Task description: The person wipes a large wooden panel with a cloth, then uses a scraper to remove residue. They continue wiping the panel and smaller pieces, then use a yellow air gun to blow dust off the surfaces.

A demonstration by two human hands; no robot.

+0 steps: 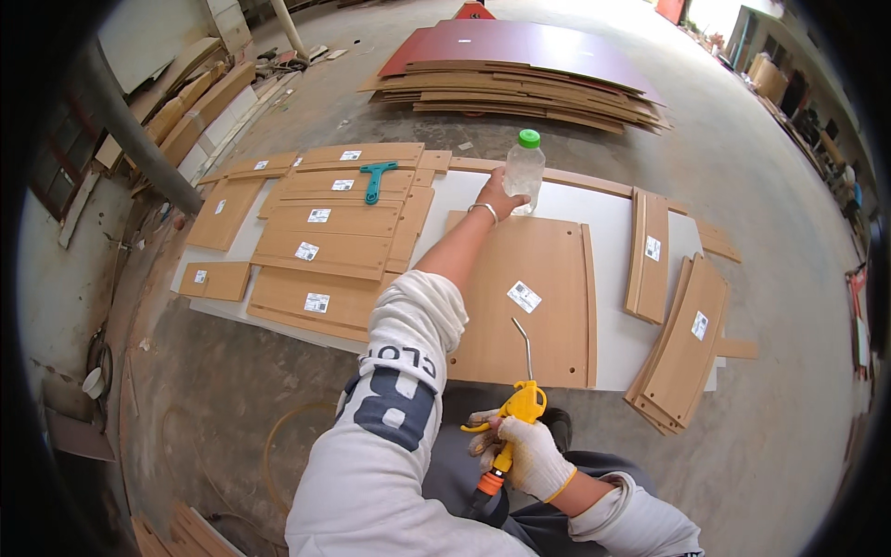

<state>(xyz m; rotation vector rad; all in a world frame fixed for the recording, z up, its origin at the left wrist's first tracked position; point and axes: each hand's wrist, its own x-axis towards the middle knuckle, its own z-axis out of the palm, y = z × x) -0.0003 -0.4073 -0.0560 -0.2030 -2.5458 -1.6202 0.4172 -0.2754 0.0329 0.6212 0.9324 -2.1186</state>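
Note:
My left hand (501,195), ungloved and with a bracelet at the wrist, reaches far forward and grips a clear plastic bottle (525,174) with a green cap. The bottle stands upright near the far edge of the white board (613,278). Close to my body, my right hand (534,457) wears a white work glove and is wrapped round a yellow air blow gun (522,403). Its thin bent metal nozzle points up and away from me, over a labelled wood-coloured panel (520,325). An orange hose coupling (490,483) sits below the gun's handle.
Several labelled wood-coloured panels (320,243) lie at the left, with a teal T-shaped tool (376,181) on them. Shorter boards (682,348) overhang the right edge. Beyond is a low stack of red-topped sheets (520,46). A yellow hose (269,455) lies on the floor.

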